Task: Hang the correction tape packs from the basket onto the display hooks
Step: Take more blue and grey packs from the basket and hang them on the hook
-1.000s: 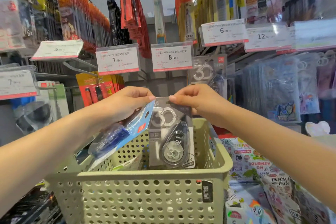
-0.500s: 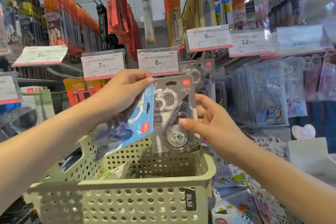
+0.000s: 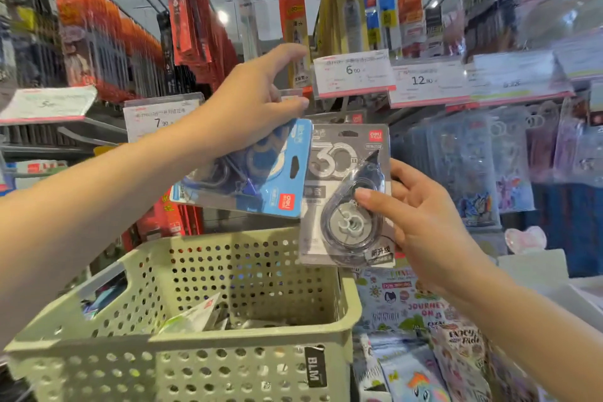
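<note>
The grey correction tape pack (image 3: 346, 192) stands upright in the air above the far right corner of the green perforated basket (image 3: 208, 365), its hang slot at the top and its lower edge just over the basket rim. The right hand (image 3: 421, 222) holds it from the right side: the thumb lies across the front of the clear blister, over the tape wheel, and the fingers reach behind the card's right edge, so this grip is pinching the pack at its middle and the card's top and bottom stick out above and below the hand. Just to its left, touching or overlapping its left edge, the blue correction tape pack (image 3: 261, 173) lies turned on its side and tilted, hang slot toward the right. The left hand (image 3: 251, 101) covers the blue pack's upper left part; the fingers spread forward above the card toward the display, and the palm hides how this grip clasps the card, so I cannot tell the exact hold. Inside the basket a few more packs (image 3: 195, 316) lie on the bottom. Behind the hands hang price tags (image 3: 354, 73) and rows of carded stationery (image 3: 192, 10) on display hooks.
</note>
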`<action>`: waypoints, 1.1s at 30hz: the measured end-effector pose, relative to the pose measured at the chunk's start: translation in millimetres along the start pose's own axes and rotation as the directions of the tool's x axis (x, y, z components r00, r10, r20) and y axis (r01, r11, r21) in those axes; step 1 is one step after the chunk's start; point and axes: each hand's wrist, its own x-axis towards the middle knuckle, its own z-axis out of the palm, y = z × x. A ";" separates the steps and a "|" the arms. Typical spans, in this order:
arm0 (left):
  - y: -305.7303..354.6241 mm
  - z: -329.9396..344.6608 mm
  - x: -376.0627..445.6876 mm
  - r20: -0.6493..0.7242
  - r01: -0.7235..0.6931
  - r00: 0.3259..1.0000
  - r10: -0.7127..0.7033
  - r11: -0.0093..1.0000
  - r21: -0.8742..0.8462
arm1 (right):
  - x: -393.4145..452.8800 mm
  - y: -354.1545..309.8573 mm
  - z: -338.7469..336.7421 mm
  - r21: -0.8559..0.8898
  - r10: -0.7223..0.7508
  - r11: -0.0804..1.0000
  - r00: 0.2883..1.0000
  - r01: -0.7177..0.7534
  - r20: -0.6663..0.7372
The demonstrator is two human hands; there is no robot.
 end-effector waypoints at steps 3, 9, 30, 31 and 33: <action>3.3 6.3 8.6 0.017 -0.016 1.000 0.016 1.000 0.025 | 0.8 -0.3 -6.2 -0.013 -0.007 1.000 1.000 0.007 -0.010; 6.0 14.1 17.1 0.043 -0.018 0.999 0.016 0.999 0.043 | 3.3 -2.7 -12.7 -0.032 -0.002 0.999 1.000 0.002 -0.005; 8.8 11.4 17.9 0.067 0.001 0.998 -0.005 0.998 0.062 | 43.0 -1.1 -8.8 0.022 -0.108 0.994 0.993 0.109 -0.051; 9.2 11.4 18.0 0.069 0.006 0.998 -0.010 0.998 0.061 | 44.6 -0.4 -9.6 0.024 -0.107 0.994 0.993 0.108 -0.050; 8.6 11.4 18.5 0.069 0.014 0.997 -0.018 0.998 0.054 | 47.3 2.1 -11.7 0.034 -0.102 0.994 0.994 0.104 -0.046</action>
